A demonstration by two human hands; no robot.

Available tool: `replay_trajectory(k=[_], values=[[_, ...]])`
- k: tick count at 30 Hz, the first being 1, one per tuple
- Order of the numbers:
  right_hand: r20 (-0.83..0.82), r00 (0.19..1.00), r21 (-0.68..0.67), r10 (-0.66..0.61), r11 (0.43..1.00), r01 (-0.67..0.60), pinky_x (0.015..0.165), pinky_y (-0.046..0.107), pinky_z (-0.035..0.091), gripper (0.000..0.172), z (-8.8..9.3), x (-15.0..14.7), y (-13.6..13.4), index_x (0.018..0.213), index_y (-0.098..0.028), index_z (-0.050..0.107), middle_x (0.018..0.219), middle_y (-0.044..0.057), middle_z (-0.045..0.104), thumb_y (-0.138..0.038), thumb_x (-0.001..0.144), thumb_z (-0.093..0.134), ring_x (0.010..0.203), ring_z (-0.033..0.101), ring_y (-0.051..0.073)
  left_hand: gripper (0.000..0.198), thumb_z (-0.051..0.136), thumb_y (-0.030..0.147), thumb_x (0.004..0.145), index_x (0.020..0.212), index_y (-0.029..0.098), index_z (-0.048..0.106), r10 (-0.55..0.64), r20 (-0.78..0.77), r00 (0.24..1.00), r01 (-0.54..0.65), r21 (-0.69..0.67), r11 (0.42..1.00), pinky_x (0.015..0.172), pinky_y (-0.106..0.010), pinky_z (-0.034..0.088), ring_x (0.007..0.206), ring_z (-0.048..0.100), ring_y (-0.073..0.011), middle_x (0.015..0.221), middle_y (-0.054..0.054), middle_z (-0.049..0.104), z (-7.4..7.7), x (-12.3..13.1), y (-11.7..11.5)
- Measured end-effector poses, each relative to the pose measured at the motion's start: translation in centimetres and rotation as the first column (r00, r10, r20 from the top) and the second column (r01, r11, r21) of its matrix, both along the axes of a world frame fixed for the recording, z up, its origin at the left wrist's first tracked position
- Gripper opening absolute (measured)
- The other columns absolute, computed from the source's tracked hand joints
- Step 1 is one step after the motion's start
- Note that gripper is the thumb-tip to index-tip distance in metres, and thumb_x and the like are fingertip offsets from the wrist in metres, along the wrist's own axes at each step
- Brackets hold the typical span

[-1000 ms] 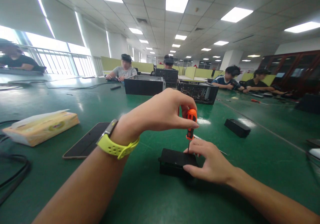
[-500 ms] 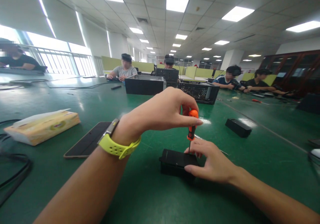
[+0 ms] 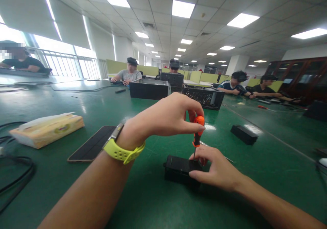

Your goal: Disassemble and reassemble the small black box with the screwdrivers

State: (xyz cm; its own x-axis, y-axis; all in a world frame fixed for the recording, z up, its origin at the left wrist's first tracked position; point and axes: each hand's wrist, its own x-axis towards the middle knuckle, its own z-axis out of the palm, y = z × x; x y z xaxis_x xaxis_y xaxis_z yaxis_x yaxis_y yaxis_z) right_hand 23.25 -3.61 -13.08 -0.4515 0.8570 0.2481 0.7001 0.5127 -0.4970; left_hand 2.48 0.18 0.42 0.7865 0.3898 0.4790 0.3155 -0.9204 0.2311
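While the L hand (image 3: 173, 115) pinches the orange-and-black screwdriver (image 3: 197, 137) just right of frame centre — thumb on 1 side, curled fingers on the other, closed round the handle — the shaft points almost straight down to the top of the small black box (image 3: 177, 166), lower centre of frame, near its right-hand end; the exact seat of the tip is too small to tell. R hand (image 3: 217, 169) is part-closed over that same end, thumb along the near edge, fingers at the far side, steadying the box on the green table (image 3: 148, 201). A watch w/ yellow-green strap (image 3: 124, 153) sits on the L wrist, w/ a dark phone (image 3: 90, 145) flat beside it & a yellow pack (image 3: 51, 132) farther toward the left edge. Thin metal rod (image 3: 229, 159) lies behind the R hand, partly hidden; a 2nd black box (image 3: 244, 134) is mid-right. Approx. upper centre: 3 black computer cases (image 3: 149, 89) — 1 person in grey (image 3: 131, 75) sits just left of them.
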Motion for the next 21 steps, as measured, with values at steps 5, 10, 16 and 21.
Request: replay_trajectory(k=[5,10,16,21], values=[[-0.006,0.999,-0.079,-0.047,0.996,0.047,0.065,0.029,0.040,0.022,0.52,-0.18,-0.16,0.085,-0.018,0.069,0.074,0.000,0.057,-0.033,0.070,0.074,0.070,0.053,0.016,0.023,0.068,0.038,0.079,0.081,0.015,0.067,0.030,-0.008,1.000,-0.030,0.018,0.999,0.053,-0.021,0.037,0.064,0.054,-0.0091,0.072,0.001,0.063,0.06,0.00,-0.20],[-0.004,0.998,-0.116,-0.066,0.991,0.065,0.062,0.028,0.038,0.023,0.81,-0.32,-0.17,0.082,-0.017,0.070,0.070,-0.001,0.055,-0.034,0.068,0.076,0.066,0.051,0.015,0.040,0.067,0.053,0.076,0.071,0.014,0.061,0.087,-0.011,0.996,-0.087,0.002,0.996,0.048,-0.021,0.031,0.056,0.047,-0.0084,0.063,0.002,0.056,-0.12,0.34,-0.10],[-0.018,0.997,-0.134,-0.071,0.989,0.068,0.060,0.027,0.037,0.025,0.48,-0.27,-0.10,0.085,-0.017,0.069,0.068,-0.002,0.054,-0.035,0.069,0.076,0.064,0.050,0.014,0.030,0.065,0.044,0.080,0.080,0.015,0.066,0.073,-0.023,0.997,-0.072,0.014,0.997,0.049,-0.021,0.033,0.057,0.049,-0.0091,0.067,0.000,0.060,-0.24,0.25,-0.19],[-0.053,0.997,-0.117,-0.057,0.992,0.050,0.059,0.027,0.037,0.025,0.24,-0.11,-0.12,0.085,-0.017,0.068,0.067,-0.002,0.053,-0.036,0.071,0.076,0.063,0.050,0.013,0.026,0.066,0.041,0.080,0.081,0.015,0.067,0.066,-0.027,0.997,-0.066,0.010,0.998,0.050,-0.021,0.035,0.059,0.052,-0.0094,0.069,0.000,0.062,-0.03,0.15,-0.37]])
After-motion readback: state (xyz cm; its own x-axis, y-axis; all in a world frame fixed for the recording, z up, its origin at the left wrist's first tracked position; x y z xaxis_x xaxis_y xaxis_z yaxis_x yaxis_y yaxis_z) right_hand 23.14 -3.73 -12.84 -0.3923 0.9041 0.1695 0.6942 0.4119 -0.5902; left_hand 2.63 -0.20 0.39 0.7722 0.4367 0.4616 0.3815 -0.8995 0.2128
